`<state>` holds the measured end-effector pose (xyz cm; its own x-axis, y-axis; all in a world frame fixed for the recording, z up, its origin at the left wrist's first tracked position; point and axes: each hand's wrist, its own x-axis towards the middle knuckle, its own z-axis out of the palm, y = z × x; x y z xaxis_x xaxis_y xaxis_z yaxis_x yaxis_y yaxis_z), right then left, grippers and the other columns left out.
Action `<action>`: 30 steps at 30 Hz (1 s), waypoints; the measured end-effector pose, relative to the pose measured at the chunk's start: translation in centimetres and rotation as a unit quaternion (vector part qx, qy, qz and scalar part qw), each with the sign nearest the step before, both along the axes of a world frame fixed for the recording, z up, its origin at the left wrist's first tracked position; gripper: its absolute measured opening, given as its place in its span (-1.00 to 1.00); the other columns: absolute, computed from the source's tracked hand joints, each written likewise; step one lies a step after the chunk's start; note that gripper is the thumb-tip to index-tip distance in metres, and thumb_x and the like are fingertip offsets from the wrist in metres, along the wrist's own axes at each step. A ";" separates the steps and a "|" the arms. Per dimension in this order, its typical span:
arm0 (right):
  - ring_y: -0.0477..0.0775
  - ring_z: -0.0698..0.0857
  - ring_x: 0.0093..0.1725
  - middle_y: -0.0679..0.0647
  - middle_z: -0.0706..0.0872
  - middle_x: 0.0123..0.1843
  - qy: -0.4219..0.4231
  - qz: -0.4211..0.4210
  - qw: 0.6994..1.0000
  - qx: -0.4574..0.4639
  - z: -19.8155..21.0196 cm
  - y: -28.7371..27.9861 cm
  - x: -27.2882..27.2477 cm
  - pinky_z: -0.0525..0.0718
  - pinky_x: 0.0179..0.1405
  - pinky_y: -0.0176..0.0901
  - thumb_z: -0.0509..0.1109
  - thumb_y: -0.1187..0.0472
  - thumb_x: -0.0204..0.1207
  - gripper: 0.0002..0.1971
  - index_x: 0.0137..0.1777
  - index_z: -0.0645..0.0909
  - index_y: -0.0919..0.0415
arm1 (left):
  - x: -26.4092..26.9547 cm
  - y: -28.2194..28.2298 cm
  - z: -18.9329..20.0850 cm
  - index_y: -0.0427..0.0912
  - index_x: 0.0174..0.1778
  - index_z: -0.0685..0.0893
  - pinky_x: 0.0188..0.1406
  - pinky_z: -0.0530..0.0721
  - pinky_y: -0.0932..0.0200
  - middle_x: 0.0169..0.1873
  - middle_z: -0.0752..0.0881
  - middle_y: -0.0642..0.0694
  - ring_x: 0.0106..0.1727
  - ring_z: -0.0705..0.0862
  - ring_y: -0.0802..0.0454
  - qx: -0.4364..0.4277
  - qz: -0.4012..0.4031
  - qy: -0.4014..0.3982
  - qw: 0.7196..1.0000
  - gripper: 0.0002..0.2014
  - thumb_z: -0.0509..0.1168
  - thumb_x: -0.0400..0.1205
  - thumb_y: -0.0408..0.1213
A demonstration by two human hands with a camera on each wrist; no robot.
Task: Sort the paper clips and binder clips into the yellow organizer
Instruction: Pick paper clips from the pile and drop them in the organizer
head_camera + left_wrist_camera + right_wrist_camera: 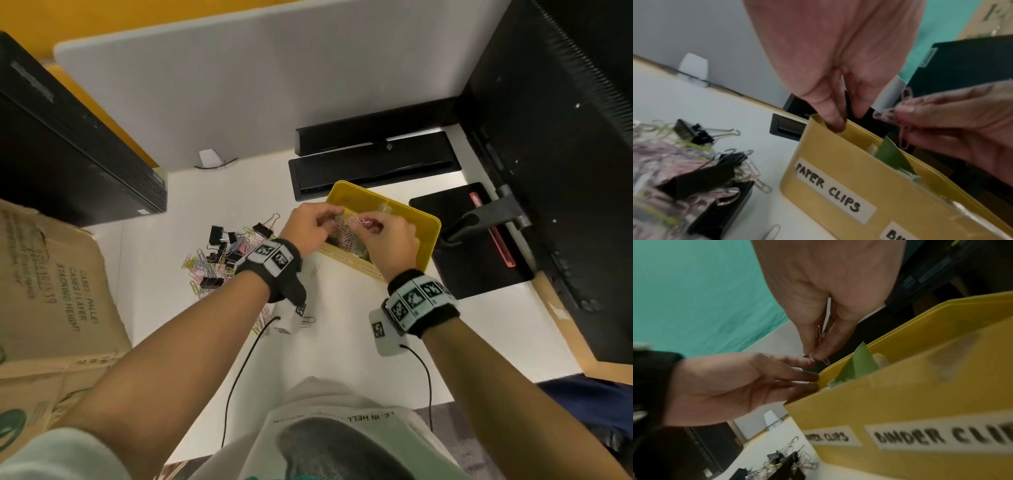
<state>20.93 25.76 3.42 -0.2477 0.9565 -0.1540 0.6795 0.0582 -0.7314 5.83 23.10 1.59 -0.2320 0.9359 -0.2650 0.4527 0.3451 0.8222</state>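
Pink paper clips (pixel 356 222), tangled in a small bunch, pinched between thumb and fingertips of the right hand (pixel 390 236) right over the yellow organizer (pixel 430 240). Left hand (pixel 310 228) at the organizer's left end, fingers touching the same bunch; actual grip on it impossible to tell. Mixed pile of black binder clips (pixel 219 236) and coloured paper clips (pixel 197 260) on the white desk (pixel 342 342), left of the organizer.

Only from the left wrist: label "PAPER CLIPS" (pixel 835 189) on the organizer's front wall. Only from the right wrist: second label, "BINDER CLI…" (pixel 941 436), beside it, plus a green divider (pixel 857 365) standing inside.
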 end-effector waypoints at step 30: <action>0.32 0.06 0.64 0.29 0.18 0.62 -0.220 0.391 0.893 0.040 -10.4 -9.2 -3.8 0.11 0.64 0.13 0.19 0.34 0.54 -0.48 0.52 0.30 0.32 | -5.0 -16.2 -6.3 -0.24 -0.18 0.71 -0.10 0.57 0.18 -0.16 0.75 -0.12 -0.15 0.64 -0.01 -0.149 -0.095 0.159 0.971 -0.84 0.21 0.56 -0.38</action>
<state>17.10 16.59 -6.93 -0.7768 0.5303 -0.3398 0.6290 0.6804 -0.3761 0.84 6.91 -4.68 -0.1768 0.8621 -0.4748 0.7461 0.4321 0.5066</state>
